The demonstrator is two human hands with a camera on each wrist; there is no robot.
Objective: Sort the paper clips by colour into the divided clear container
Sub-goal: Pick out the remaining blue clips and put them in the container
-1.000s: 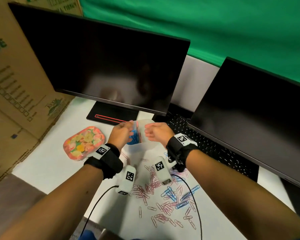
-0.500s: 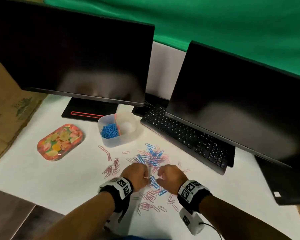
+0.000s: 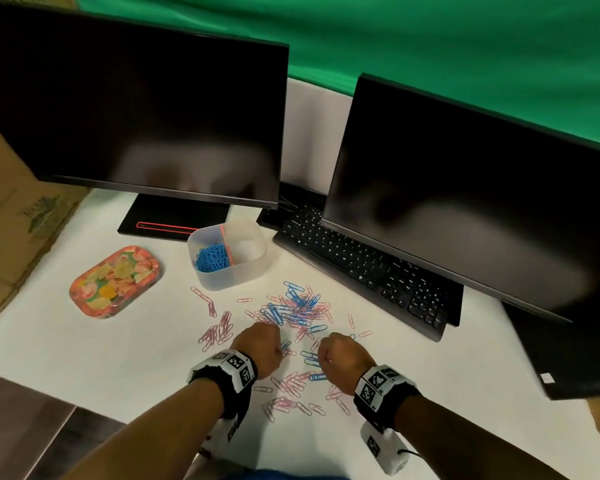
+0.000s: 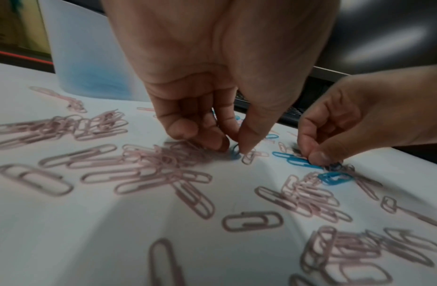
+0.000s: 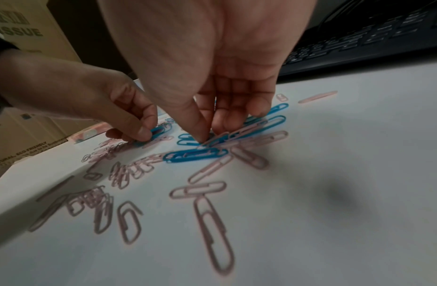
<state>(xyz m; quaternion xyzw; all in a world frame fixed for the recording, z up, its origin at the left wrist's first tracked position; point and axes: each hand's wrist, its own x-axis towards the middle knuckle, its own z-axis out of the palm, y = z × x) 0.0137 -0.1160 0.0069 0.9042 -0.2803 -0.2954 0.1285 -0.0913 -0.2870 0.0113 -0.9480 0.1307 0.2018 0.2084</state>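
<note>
**Both hands down in the scattered clips**

The left hand (image 3: 260,348) pinches a blue clip (image 4: 234,151) between thumb and fingertips against the white tabletop (image 3: 101,368). The right hand (image 3: 343,362), just beside it, has thumb and forefinger closed on another blue paper clip (image 5: 188,140) in the pile. Pink clips (image 3: 219,332) and blue clips (image 3: 293,306) lie mixed around both hands. The divided clear container (image 3: 253,268) stands beyond the pile, its left compartment holding sorted blue clips (image 3: 212,259). Left of the container lies a colourful tray (image 3: 115,282); to its right, a black keyboard (image 3: 361,268).
</note>
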